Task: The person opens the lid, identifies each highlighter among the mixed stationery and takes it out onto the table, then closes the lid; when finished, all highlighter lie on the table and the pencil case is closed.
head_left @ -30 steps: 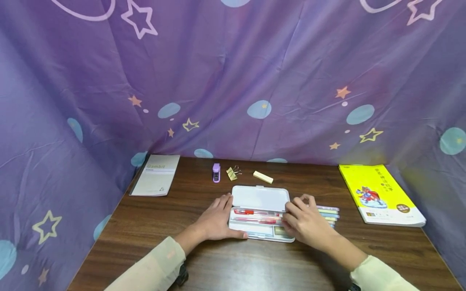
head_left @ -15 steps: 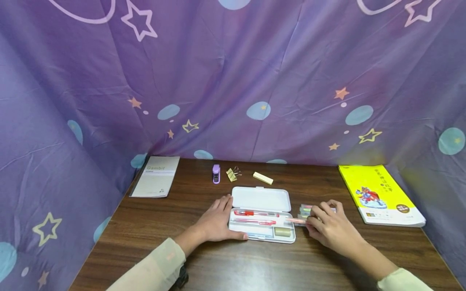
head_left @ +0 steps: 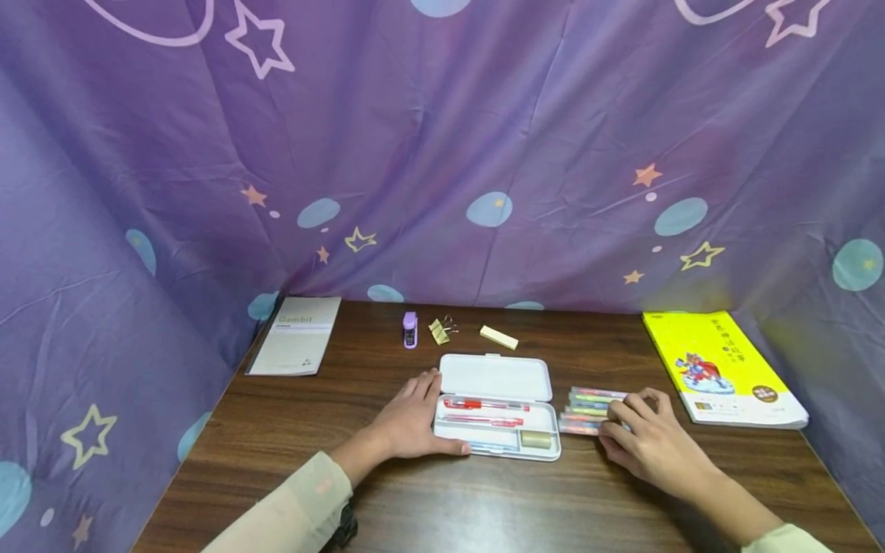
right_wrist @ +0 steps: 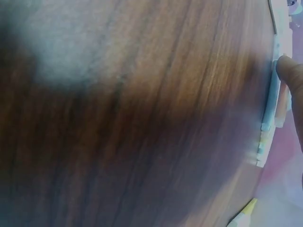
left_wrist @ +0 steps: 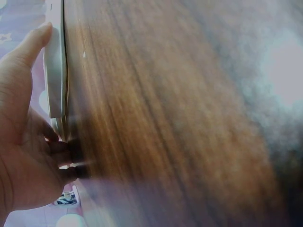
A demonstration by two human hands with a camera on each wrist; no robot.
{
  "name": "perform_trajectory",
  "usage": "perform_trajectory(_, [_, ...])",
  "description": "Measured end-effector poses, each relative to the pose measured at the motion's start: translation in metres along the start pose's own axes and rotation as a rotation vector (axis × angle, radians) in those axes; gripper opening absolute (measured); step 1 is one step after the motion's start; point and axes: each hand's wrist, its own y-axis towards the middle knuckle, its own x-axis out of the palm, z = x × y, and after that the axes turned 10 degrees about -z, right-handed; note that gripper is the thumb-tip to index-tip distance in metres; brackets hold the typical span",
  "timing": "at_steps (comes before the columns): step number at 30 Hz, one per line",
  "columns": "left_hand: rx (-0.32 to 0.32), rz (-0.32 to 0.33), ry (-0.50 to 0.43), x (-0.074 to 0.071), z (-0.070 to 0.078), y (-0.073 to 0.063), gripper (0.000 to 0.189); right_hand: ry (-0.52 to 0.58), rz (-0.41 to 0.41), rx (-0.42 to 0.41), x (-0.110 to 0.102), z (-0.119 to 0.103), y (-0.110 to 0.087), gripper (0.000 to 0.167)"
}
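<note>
A white pencil case [head_left: 495, 448] lies open on the table, lid [head_left: 495, 377] folded back. In it are a red-capped pen [head_left: 477, 404], a slimmer red pen [head_left: 484, 420] and a small olive block [head_left: 535, 439]. My left hand [head_left: 411, 418] holds the case's left end, thumb along the front edge, fingers by the left side; the left wrist view shows the thumb against the case wall [left_wrist: 56, 80]. Right of the case, several pastel pens [head_left: 588, 399] lie side by side. My right hand [head_left: 646, 438] pinches an orange pen [head_left: 579, 428] at their near side, its far end hidden under the fingers.
Behind the case are a purple stapler [head_left: 410, 330], gold binder clips [head_left: 439, 331] and a cream eraser-like bar [head_left: 498, 337]. A grey notebook [head_left: 297, 338] lies back left, a yellow book [head_left: 719, 369] right. A purple curtain [head_left: 442, 153] surrounds the wooden table [head_left: 429, 507].
My right hand has moved from the case to the right, carrying an orange pen out of it to the row of pastel pens. The left hand has stayed at the case.
</note>
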Motion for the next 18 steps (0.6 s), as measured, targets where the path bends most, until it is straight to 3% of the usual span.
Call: perform_trajectory(18, [-0.004, 0.009, -0.004, 0.0012, -0.0002, 0.0011, 0.142, -0.015, -0.007, 0.006, 0.0057, -0.0008, -0.0064, 0.054])
